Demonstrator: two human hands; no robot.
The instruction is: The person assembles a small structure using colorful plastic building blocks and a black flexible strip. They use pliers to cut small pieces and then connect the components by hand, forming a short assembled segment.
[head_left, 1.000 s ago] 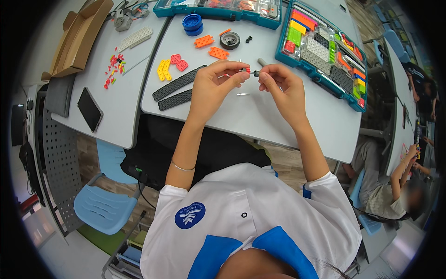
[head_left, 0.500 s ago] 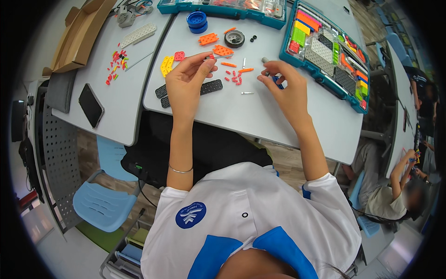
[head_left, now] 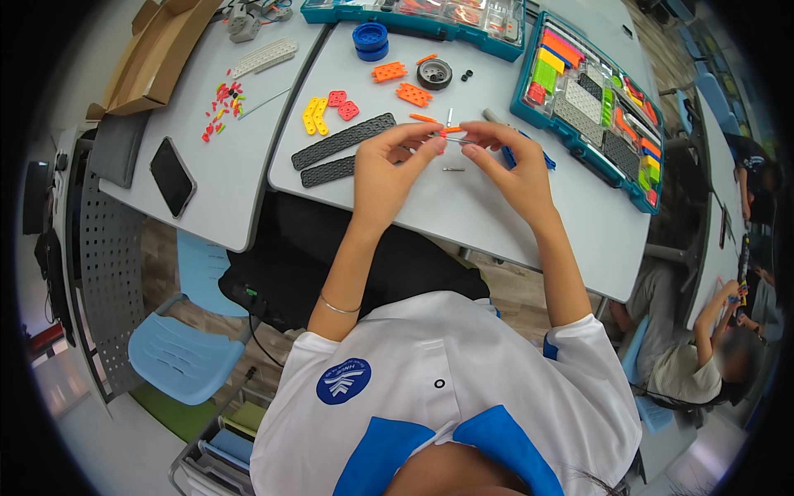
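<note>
Above the table's front part my two hands meet. My left hand (head_left: 390,175) pinches a thin metal shaft (head_left: 457,140) with a small red piece (head_left: 442,134) on it. The shaft reaches across to the fingertips of my right hand (head_left: 517,169), which are closed at its end; whatever small part they hold is too hidden to name. Beside my left hand lie two dark grey perforated beams (head_left: 343,141). Behind the fingers are an orange strip (head_left: 423,118) and a short metal shaft (head_left: 450,116). A blue item (head_left: 549,159) shows by my right hand.
Teal cases of colourful parts stand at the back (head_left: 463,35) and right (head_left: 519,107). Farther up lie orange plates (head_left: 413,94), a grey wheel (head_left: 434,74), blue hubs (head_left: 370,41) and yellow connectors (head_left: 314,116). A phone (head_left: 173,178) and cardboard box (head_left: 157,62) occupy the left table.
My left hand has moved right with the shaft and red piece. My right hand has come slightly left, so the fingertips of both hands now meet around the shaft.
</note>
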